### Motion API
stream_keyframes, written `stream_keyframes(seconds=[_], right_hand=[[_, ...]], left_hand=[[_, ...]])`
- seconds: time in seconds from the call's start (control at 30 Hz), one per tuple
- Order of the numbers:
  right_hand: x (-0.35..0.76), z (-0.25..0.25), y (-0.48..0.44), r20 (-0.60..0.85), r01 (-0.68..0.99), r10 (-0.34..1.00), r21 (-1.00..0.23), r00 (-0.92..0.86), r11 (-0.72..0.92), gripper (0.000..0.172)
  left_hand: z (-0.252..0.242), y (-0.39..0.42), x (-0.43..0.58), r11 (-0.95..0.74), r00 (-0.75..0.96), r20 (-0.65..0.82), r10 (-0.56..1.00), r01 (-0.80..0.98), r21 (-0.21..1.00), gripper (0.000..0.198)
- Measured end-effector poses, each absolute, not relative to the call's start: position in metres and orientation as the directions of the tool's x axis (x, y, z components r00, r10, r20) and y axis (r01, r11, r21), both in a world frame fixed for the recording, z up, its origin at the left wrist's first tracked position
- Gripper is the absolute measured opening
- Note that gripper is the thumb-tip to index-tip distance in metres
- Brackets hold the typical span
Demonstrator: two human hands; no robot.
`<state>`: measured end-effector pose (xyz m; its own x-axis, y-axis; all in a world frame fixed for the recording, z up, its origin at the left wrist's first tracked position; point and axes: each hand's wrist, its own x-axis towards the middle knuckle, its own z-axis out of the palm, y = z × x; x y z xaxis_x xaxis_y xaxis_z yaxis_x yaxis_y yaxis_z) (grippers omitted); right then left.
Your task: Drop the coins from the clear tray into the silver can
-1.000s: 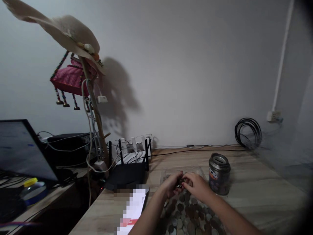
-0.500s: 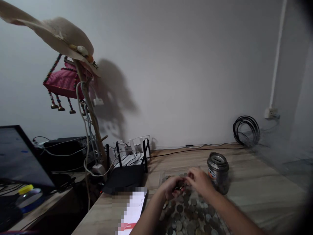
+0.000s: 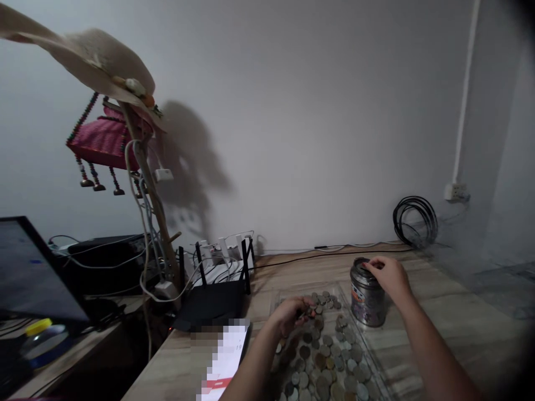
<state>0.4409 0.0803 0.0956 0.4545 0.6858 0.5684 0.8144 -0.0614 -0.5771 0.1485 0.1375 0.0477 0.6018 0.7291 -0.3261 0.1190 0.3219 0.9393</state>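
My left hand (image 3: 293,313) is cupped, fingers curled around some coins, above a clear plastic tray (image 3: 350,298). Many loose coins (image 3: 324,362), silver, brown and a few golden, are spread over the tray. To the right of it stands a round metal coin bank (image 3: 368,303) with a printed picture on its side and a slotted lid. My right hand (image 3: 385,273) is over this lid, thumb and fingers pinched at the slot; the coin between them is mostly hidden by the fingertips.
A phone (image 3: 228,356) with a lit, partly blurred screen lies left of my left forearm. Behind it sits a black router (image 3: 211,303) with upright antennas. Black cable (image 3: 415,220) is coiled by the wall. At far left are a monitor (image 3: 37,267) and a yellow-lidded jar (image 3: 44,342).
My right hand has moved away from my left hand, rightward to the coin bank's lid. The left hand stays over the tray. The view has shifted slightly.
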Motion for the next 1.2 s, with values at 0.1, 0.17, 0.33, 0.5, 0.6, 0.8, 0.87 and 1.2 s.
stream_keyframes(seconds=[0.1,0.17,0.33,0.5,0.6,0.8,0.87,1.2], right_hand=[[0.439,0.096,0.081,0.579,0.826,0.672,-0.557,0.462,-0.088,0.025],[0.438,0.097,0.08,0.579,0.838,0.669,-0.53,0.467,-0.126,0.024],[0.44,0.097,0.078,0.551,0.852,0.698,-0.497,0.458,-0.166,0.027],[0.429,0.104,0.072,0.683,0.889,0.596,-0.44,0.422,-0.125,0.027],[0.402,0.108,0.068,0.806,0.925,0.511,-0.377,0.3,0.053,0.026],[0.333,0.084,0.07,0.55,0.802,0.804,-0.363,-0.226,0.474,0.021],[0.32,0.074,0.07,0.453,0.768,0.815,-0.35,-0.362,0.536,0.023],[0.307,0.061,0.075,0.465,0.807,0.816,-0.3,-0.343,0.509,0.022]], left_hand=[[0.048,0.137,0.148,0.334,0.616,-0.33,0.716,0.112,0.936,0.026],[0.048,0.137,0.148,0.348,0.617,-0.338,0.711,0.109,0.931,0.028],[0.047,0.136,0.147,0.335,0.603,-0.326,0.728,0.102,0.937,0.03],[0.046,0.139,0.147,0.355,0.629,-0.341,0.699,0.109,0.928,0.028],[0.044,0.141,0.146,0.391,0.665,-0.341,0.665,0.081,0.917,0.032],[0.042,0.144,0.144,0.413,0.719,-0.308,0.623,0.032,0.91,0.038],[0.041,0.145,0.145,0.407,0.719,-0.298,0.627,0.023,0.913,0.033],[0.044,0.14,0.149,0.379,0.634,-0.362,0.683,0.116,0.918,0.02]])
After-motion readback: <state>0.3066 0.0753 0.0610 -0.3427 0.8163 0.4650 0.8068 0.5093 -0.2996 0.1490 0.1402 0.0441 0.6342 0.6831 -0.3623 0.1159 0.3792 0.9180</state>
